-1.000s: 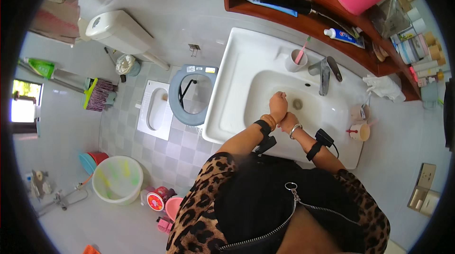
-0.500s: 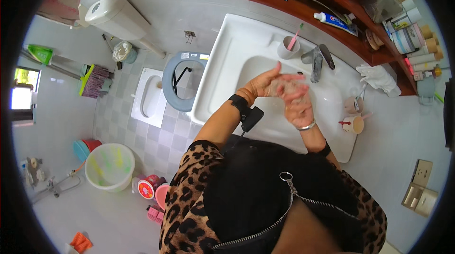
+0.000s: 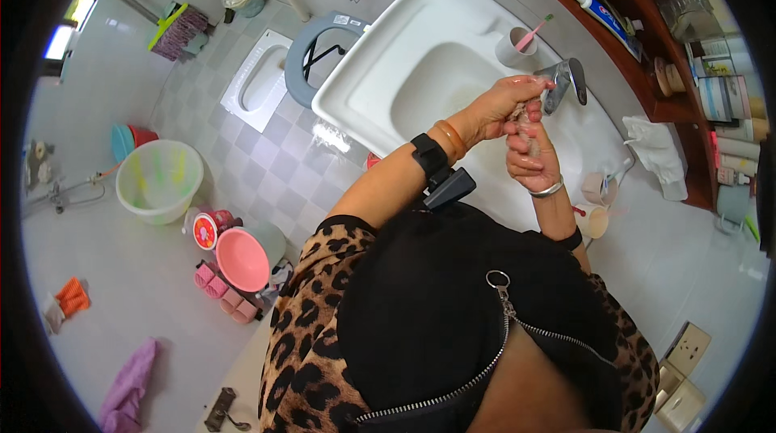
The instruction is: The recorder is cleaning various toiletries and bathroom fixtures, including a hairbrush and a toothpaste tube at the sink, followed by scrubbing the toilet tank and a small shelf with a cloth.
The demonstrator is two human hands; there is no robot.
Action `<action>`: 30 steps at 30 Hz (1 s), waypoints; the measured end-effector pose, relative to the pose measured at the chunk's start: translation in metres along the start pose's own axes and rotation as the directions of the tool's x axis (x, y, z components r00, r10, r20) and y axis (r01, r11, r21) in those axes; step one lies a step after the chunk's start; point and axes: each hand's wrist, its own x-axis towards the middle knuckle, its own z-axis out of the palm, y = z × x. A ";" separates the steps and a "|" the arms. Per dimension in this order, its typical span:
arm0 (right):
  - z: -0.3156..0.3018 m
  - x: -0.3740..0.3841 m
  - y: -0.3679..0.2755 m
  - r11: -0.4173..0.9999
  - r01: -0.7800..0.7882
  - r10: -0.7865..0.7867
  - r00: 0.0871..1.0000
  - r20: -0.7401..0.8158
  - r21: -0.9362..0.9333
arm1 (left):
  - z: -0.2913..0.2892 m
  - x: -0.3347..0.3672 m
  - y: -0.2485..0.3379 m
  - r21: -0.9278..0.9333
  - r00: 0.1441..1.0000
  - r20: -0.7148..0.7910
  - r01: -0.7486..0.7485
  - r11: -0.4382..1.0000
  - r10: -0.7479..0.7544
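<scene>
Curled left hand and curled right hand together beside the grey faucet; grip firmness and contents unclear.

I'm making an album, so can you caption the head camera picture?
Left hand and right hand close together by the grey tap, over a white sink.

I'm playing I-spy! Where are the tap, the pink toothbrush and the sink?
Tap point(image 3: 559, 82), head view: on its grey metal body.
Pink toothbrush point(image 3: 532, 34), head view: middle of its handle.
Sink point(image 3: 372, 77), head view: on its white left side.
</scene>
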 end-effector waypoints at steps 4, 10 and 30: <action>-0.011 -0.002 0.007 0.959 -0.031 -0.022 0.983 -0.182 -0.281 | 0.005 -0.003 -0.014 0.167 0.982 -0.188 0.024 0.986 0.008; -0.032 -0.004 0.027 0.770 0.010 -0.262 0.917 -0.301 -0.638 | 0.009 -0.005 -0.042 0.518 0.935 -0.340 0.098 0.849 0.100; -0.101 0.025 0.036 -0.105 -0.357 -0.547 0.800 -0.245 -0.928 | -0.066 0.005 -0.111 0.948 0.651 -0.240 0.316 0.030 0.720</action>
